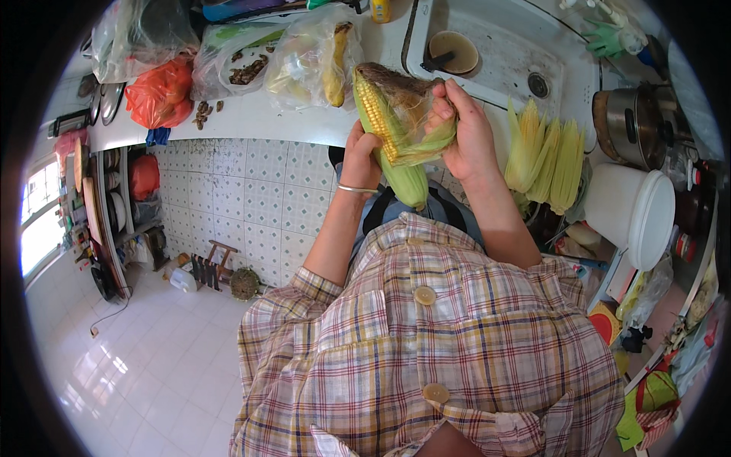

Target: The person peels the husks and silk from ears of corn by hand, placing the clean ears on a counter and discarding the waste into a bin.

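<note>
An ear of corn (377,117) is held up in front of my plaid shirt, tilted, with its yellow kernels bare along one side. My left hand (364,154) grips the ear around its husked side, a bracelet at the wrist. Green husk (428,145) and brown corn silk (400,83) are pulled away to the right, pinched in my right hand (465,128). The lower end of the ear stays wrapped in green husk. To the right of my right hand, several ears of corn in pale husk (539,154) stand beside the sink.
A white sink (508,85) holds a bowl (460,48) with a dark-handled tool. Along the counter (240,117) lie a bagged banana (336,68), plastic bags and an orange-red bag (161,94). At right stand a steel pot (634,123) and a white bucket (614,200).
</note>
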Tool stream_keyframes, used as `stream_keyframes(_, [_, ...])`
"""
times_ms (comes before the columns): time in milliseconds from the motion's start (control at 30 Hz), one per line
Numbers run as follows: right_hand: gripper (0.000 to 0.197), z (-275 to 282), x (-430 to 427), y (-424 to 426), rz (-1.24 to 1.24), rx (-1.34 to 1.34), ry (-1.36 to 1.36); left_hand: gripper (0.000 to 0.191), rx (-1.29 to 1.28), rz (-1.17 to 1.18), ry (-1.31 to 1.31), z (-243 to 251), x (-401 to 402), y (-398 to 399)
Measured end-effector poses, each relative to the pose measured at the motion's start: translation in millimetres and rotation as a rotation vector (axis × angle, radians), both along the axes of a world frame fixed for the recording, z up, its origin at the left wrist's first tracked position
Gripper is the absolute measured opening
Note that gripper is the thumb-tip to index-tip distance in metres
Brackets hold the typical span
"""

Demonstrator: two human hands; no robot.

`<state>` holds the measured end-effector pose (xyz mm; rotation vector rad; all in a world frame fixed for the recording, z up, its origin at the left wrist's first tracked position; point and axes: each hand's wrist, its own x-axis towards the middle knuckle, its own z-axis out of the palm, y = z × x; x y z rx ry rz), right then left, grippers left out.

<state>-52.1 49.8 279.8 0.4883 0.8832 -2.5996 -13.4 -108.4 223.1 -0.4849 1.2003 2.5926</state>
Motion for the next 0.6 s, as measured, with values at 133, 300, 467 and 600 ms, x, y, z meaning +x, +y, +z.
stream_keyframes(133, [0.023,-2,-1,-1,-0.009,0.057,0.002,0.040,-0.014,0.026,-0.061,-1,-1,0])
stream_keyframes(300, [0.023,-5,-7,-10,-0.027,0.127,0.014,0.033,0.022,0.001,-0.160,-15,-6,-8])
stream_keyframes(467, [0.021,-9,-13,-13,-0.040,0.148,0.024,0.030,0.030,-0.040,-0.238,-21,-9,-12])
stream_keyframes(600, [0.020,-10,-17,-8,-0.070,0.166,0.050,0.038,0.030,-0.067,-0.173,-8,-5,-9])
